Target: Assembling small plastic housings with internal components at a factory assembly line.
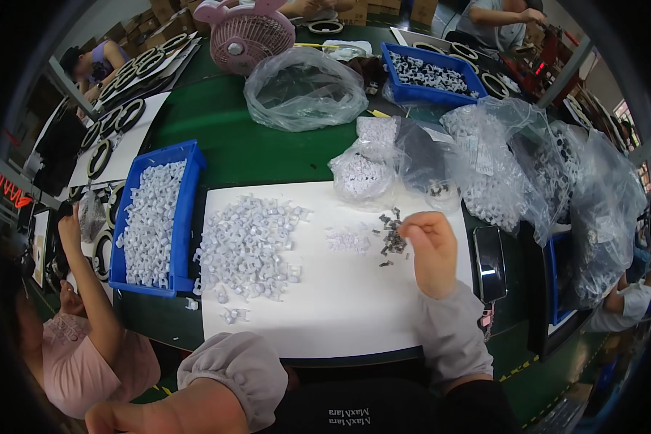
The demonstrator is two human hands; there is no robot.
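Note:
My right hand [434,253], in a grey oversleeve, is over the right part of a white board [325,318]. Its thumb and fingers are pinched together beside a scatter of small dark metal pieces [393,242]; whatever is between the fingertips is too small to make out. Left of those lies a patch of tiny whitish pieces [347,241]. A broad heap of white plastic clip-like parts [246,246] covers the board's left side. Down at the lower left edge, my left hand [123,418] reaches away from the board, its fingers mostly cut off from view.
A blue bin [194,195] of white parts stands left of the board. Behind are plastic bags of parts [365,173], an empty-looking clear bag [304,90], a pink fan [242,40] and another blue bin [419,95]. A phone [490,264] lies right. A co-worker [87,325] sits left.

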